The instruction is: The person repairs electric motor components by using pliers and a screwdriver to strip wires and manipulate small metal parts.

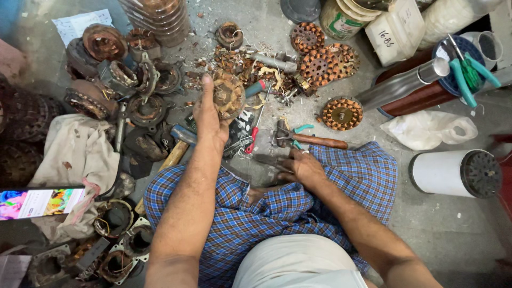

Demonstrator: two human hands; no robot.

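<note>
Floor job | left hand [209, 118] fingers clamped on round rusty copper-wound motor stator [228, 95], far centre, tilted up off grey concrete floor [458, 229] | right hand [302, 168] fingers closed on dark metal blade tool [269, 160], near the knee | tip imo: keep stator braced, work the blade away from that thumb, red-handled screwdriver [255, 128] is right there between them

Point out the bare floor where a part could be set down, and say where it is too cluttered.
Bare grey concrete floor lies below the white cylinder with dark perforated end, right of the blue checked cloth. A smaller patch sits between the round copper-wound stator and the white plastic bag. Crowded: around the left hand and rusty motor housings.
</note>
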